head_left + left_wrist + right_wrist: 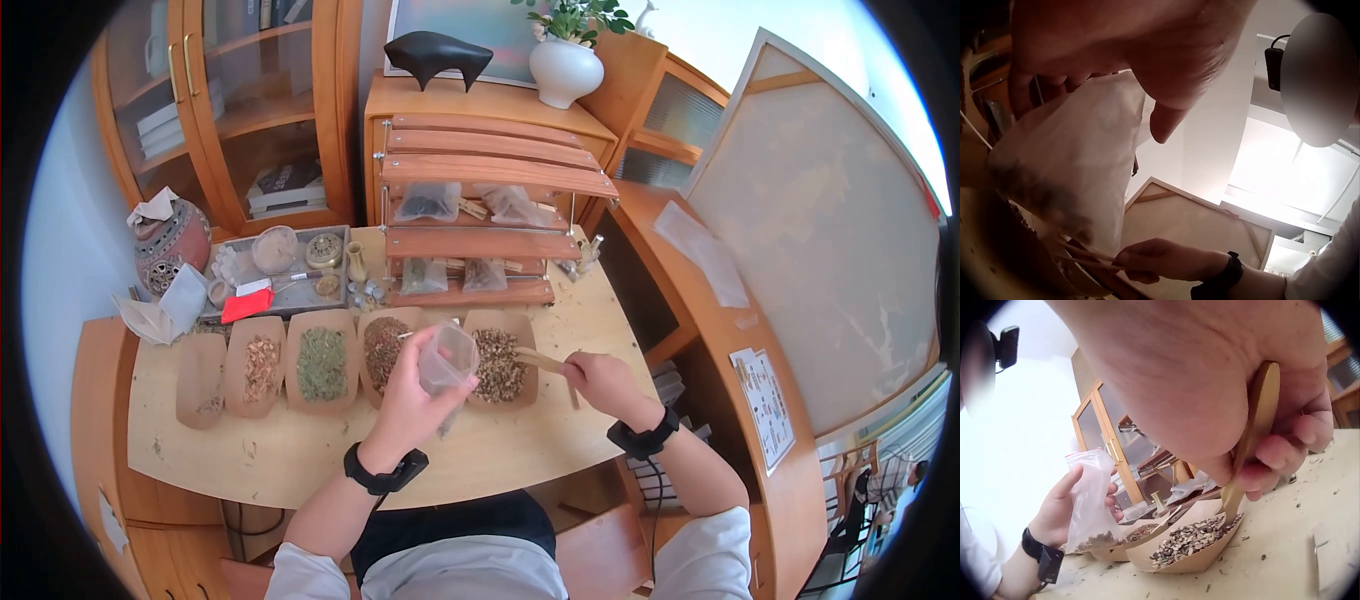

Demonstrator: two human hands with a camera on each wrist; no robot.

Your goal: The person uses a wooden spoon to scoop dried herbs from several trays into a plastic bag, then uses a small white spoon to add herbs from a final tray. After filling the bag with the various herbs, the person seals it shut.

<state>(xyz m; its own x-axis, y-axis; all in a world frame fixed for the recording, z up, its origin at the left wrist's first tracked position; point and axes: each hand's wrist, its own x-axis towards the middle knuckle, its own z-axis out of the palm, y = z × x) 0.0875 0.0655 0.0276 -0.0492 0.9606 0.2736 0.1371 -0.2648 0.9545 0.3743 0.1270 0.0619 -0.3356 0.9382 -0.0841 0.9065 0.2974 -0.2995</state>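
Note:
My left hand [402, 408] holds a clear zip bag [446, 358] upright, mouth up, its fingers and thumb round the sides. Dark dried bits lie in the bottom of the bag, seen in the right wrist view. In my right hand [610, 386] is a flat, round-ended wooden utensil [1259, 422], gripped between thumb and fingers. Its lower end dips into the right-hand paper tray [1210, 559], among mixed brown and pale chopped dried herbs [498, 365]. Next to it, partly hidden behind my left hand, stands a tray of reddish-brown bits [383, 352].
Further left are trays of green herb [321, 365], orange-brown pieces [262, 365] and a few scraps [207, 403]. Behind stands a wooden rack [470, 243] with filled bags. A grey tray [290, 250] of small vessels and a round patterned pot [180, 245] are back left.

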